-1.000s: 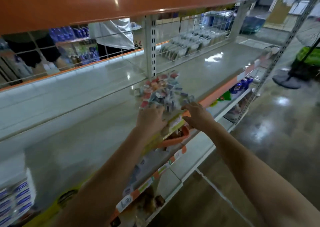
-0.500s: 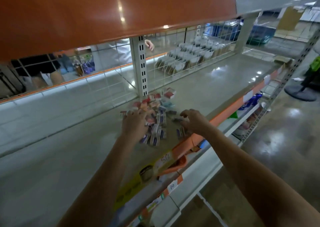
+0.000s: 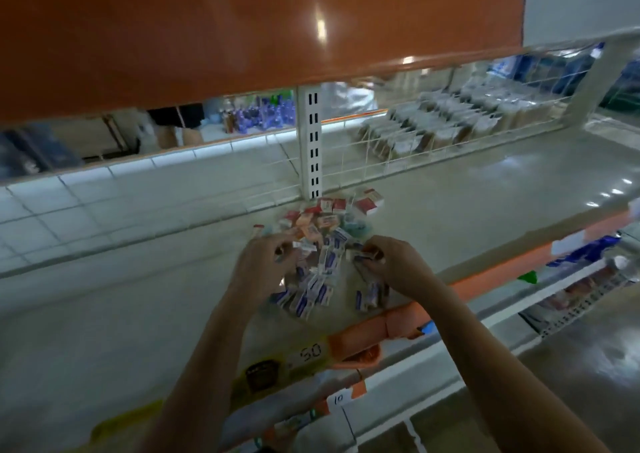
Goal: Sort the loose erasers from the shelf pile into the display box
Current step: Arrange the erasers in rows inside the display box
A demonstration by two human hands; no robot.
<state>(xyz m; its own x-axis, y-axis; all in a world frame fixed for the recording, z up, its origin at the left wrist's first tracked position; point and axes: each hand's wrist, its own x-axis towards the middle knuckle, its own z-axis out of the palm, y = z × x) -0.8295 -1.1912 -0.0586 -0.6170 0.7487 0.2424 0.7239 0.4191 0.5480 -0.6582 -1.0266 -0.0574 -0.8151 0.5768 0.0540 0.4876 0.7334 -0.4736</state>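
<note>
**Both hands down in the eraser pile**

Since the earlier frame both hands sit lower on the pile and nearer each other; view is tighter on the shelf; the orange display-box edge seen under the hands a second ago is out of sight now.

Left hand [image 3: 260, 265] rests on the left side of the eraser pile [image 3: 323, 244]; fingers [image 3: 282, 249] curled in over the erasers, something small and pale at the tips, but blur means I cannot tell whether it is actually pinched.

Right hand [image 3: 393, 264] on the right side of the pile; its fingers [image 3: 375, 256] pinch a small white-and-blue eraser [image 3: 363, 254] at the pile's edge.

Pile lies on the grey shelf [image 3: 485, 217], just in front of the slotted white upright [image 3: 313, 147]; red and orange-wrapped ones at the back, blue-and-white ones toward the front; a small separate cluster [image 3: 369, 296] sits near the shelf's front lip under the right wrist.

Orange price strip [image 3: 367, 331] runs along the front lip; yellow label marked "50" [image 3: 310, 351] left of it; a tag marked "10" [image 3: 339, 399] on the lower shelf edge; wire back fence [image 3: 450, 141] behind, bagged goods beyond it; orange shelf front [image 3: 242, 30] overhead.
</note>
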